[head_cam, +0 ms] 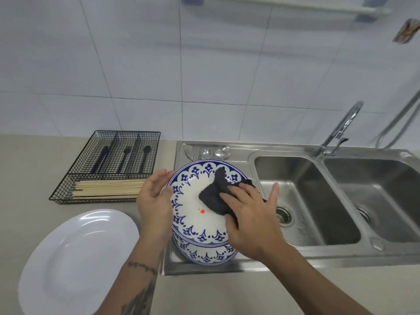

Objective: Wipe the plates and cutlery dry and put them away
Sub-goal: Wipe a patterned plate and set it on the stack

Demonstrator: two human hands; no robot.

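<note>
A white plate with a blue flower border (195, 202) is held above the sink's draining board. My left hand (153, 201) holds its left rim, thumb over the edge. My right hand (250, 215) presses a dark grey cloth (218, 196) onto the plate's face, fingers spread flat. A small orange spot shows on the plate near the cloth. A second blue-patterned plate (204, 252) lies under it on the draining board. Metal spoons and a fork (212, 152) lie at the back of the board. A plain white plate (75, 260) rests on the counter at the left.
A black wire cutlery tray (109, 164) at the back left holds black cutlery and wooden chopsticks. A double steel sink (318, 201) with a tap (336, 130) fills the right side. Tiled wall behind, beige counter (29, 169) in front.
</note>
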